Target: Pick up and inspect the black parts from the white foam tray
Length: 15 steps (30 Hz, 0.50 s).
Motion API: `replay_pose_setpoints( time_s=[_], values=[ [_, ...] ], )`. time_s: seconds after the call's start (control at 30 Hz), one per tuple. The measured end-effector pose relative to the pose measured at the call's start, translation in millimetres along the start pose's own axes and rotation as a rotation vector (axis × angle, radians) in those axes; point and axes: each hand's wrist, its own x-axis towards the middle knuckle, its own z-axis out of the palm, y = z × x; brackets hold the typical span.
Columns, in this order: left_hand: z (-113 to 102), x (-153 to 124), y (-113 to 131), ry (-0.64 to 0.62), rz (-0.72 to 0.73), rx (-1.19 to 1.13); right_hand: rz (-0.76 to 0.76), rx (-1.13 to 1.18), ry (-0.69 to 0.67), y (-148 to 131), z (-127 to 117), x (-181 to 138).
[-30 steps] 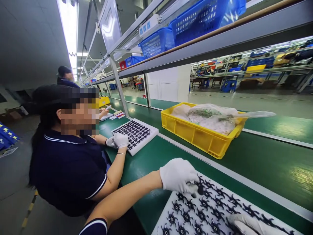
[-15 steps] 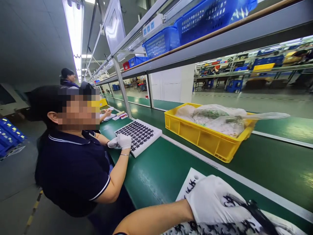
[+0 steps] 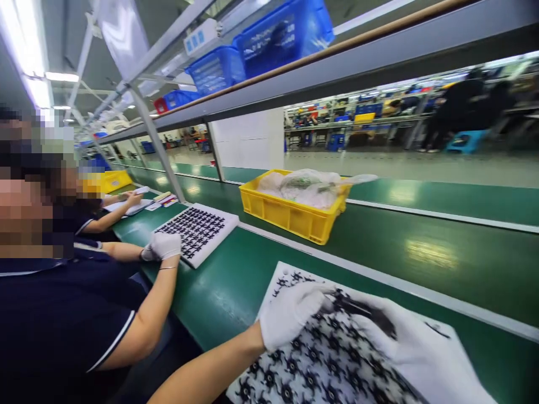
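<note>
In the head view my right hand [image 3: 415,345], in a white glove, is closed round a slim black hand tool [image 3: 370,314] whose exact kind is blurred. Its tip points left, toward the fingertips of my left hand [image 3: 290,314]. That hand is gloved too, its fingers pinched together at the tip; whatever sits between them is too small and smeared to name. Both hands are over a white board [image 3: 269,294] carrying rows of small black star-shaped parts [image 3: 310,380] with curved arms. My hands cover part of these rows.
At left, a co-worker's gloved hands [image 3: 164,246] rest at a similar white board [image 3: 219,235] of black parts. A yellow crate [image 3: 286,216] with plastic bags stands beyond on the green bench [image 3: 219,297]. Overhead runs a shelf [image 3: 269,92] with blue baskets [image 3: 217,70].
The view has swung right, bringing my board and both hands further into sight. My left hand now meets the tool's tip above the board.
</note>
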Motion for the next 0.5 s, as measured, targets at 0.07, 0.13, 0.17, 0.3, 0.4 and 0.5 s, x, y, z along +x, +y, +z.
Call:
replay_pose_setpoints(
  time_s=[0.07,0.13,0.17,0.3,0.4,0.5],
  values=[
    [4,-10,4,-0.003,-0.014,-0.067,-0.066,0.056,-0.080,-8,-3,-7],
    [8,-18,11,-0.040,-0.031,-0.120,-0.119,0.068,-0.165,-10,-5,-14],
    [10,-21,15,-0.066,-0.039,-0.143,-0.138,0.061,-0.193,-9,-6,-18],
    [18,-31,29,-0.113,-0.062,-0.215,-0.203,0.048,-0.161,-12,-13,-32],
    [21,-36,34,-0.105,-0.093,-0.262,-0.219,0.046,-0.096,-18,-18,-36],
    [22,-42,35,-0.087,-0.117,-0.298,-0.181,0.090,-0.097,-24,-18,-36]
  ],
)
